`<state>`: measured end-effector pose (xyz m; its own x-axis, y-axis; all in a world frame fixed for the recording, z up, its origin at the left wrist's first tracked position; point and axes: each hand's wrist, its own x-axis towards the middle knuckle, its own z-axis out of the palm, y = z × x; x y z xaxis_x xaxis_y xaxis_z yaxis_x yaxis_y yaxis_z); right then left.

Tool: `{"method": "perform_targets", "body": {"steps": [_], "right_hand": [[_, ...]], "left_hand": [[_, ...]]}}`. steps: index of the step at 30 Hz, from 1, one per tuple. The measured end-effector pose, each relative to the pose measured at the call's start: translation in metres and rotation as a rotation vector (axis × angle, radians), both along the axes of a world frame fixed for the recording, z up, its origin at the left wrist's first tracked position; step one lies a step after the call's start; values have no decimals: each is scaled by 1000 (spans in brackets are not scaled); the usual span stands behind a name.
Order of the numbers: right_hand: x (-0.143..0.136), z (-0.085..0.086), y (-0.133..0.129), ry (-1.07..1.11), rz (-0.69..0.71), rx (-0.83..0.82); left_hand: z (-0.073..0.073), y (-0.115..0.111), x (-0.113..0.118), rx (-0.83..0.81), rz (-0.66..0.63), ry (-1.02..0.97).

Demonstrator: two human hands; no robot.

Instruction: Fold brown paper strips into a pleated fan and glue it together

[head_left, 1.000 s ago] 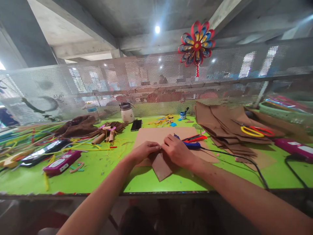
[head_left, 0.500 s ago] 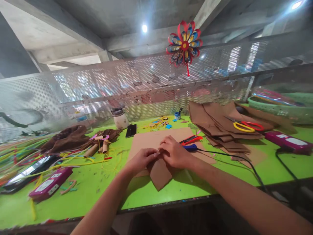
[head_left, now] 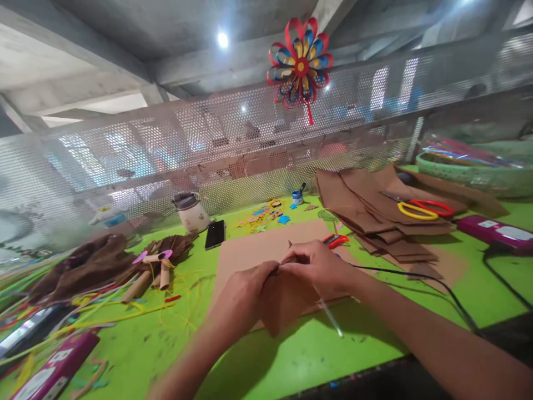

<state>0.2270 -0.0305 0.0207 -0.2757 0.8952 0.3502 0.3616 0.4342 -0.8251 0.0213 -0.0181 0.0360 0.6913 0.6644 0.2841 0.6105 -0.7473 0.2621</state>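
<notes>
My left hand (head_left: 241, 294) and my right hand (head_left: 318, 266) meet over the front edge of a light brown sheet (head_left: 245, 247). Between their fingertips they pinch the top edge of a piece of brown paper (head_left: 277, 311), which hangs down in shadow below them. Its fold is partly hidden by the fingers. A clear glue stick (head_left: 332, 318) pokes out beneath my right wrist. Just beyond that hand lies a red-handled tool (head_left: 336, 240), mostly covered. A black cable (head_left: 400, 272) runs rightward from behind the right hand.
Stacked brown paper (head_left: 366, 205) lies at right, with red-and-yellow scissors (head_left: 420, 209) on top. A green basket (head_left: 458, 166) stands behind it. Further left are a phone (head_left: 215, 234), a jug (head_left: 191, 213), paper rolls (head_left: 139, 286) and tangled coloured strips (head_left: 104, 316). A blue jar (head_left: 297, 197) stands at the back.
The view has shifted. Both hands have lifted the brown paper piece, its lower tip now tilted and in shadow. The clear glue stick shows more; the blue glue gun body is now largely hidden.
</notes>
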Motion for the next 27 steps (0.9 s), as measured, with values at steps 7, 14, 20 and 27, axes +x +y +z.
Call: {"method": "perform_targets", "body": {"steps": [7,14,20,27], "right_hand": [[3,1,-3,-176,84,23],[-1,-3,-4,-166,65,-56],[-5,-1,-6,-127,95,-95],[-6,-7,0,0,92,-236]], "left_hand": [[-9,0,-8,-72,-47,18],[-7,-2,-10,-118,-45,28],[-6,-2,-11,-146,-54,-2],[-7,-1,-10,-201,-31,-24]]}}
